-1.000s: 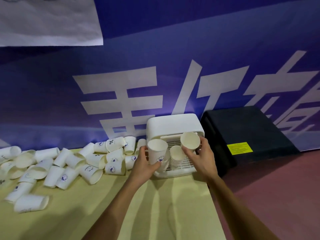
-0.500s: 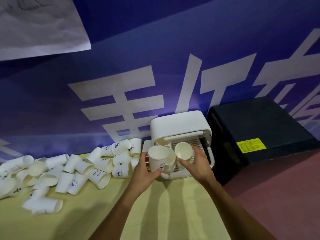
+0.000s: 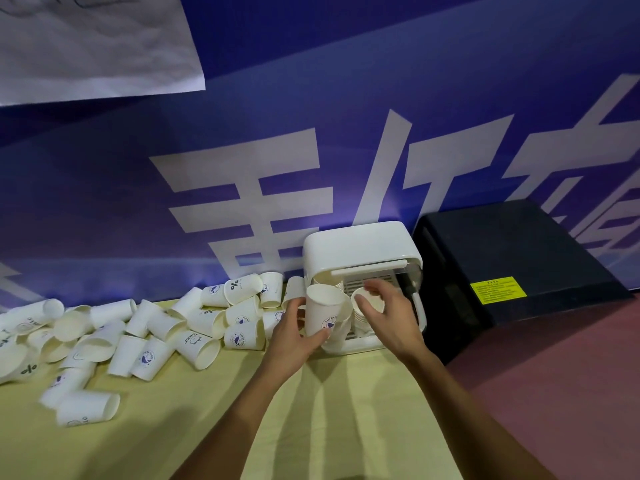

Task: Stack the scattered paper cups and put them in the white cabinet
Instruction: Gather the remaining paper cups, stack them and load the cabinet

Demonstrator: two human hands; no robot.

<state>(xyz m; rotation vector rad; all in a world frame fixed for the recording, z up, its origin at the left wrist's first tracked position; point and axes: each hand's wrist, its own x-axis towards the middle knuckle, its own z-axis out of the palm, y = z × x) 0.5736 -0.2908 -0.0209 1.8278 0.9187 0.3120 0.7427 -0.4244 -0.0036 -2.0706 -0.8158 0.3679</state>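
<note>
Head view.

**Container:** small white rounded plastic cabinet (image 3: pixel 360 242), front open, with a slatted rack inside. It stood at the right end of the pale yellow cloth-covered table (image 3: pixel 207 427).

**Contents:** a nested stack of white paper cups (image 3: pixel 362 320) stood upright on the rack. More cup rims showed behind it at the left, too crowded to count.

**Hands:**
- The right hand (image 3: pixel 393 315) was in the opening, thumb and fingers curled round the stack's top rim.
- The left hand (image 3: pixel 294 337) gripped a single upright white paper cup with a blue logo (image 3: pixel 323 311), just in front of the cabinet's left side.

**On the table, left:** a heap of scattered white paper cups (image 3: pixel 156 327), smooth and tapered, mostly lying on their sides.

**Surroundings:**
- A matte black box (image 3: pixel 519 251) bearing a yellow label (image 3: pixel 498 289) stood just beside the cabinet.
- A blue banner with white characters (image 3: pixel 277 150) hung behind.
- A creased white paper sheet (image 3: pixel 86 39) hung at upper left.
</note>
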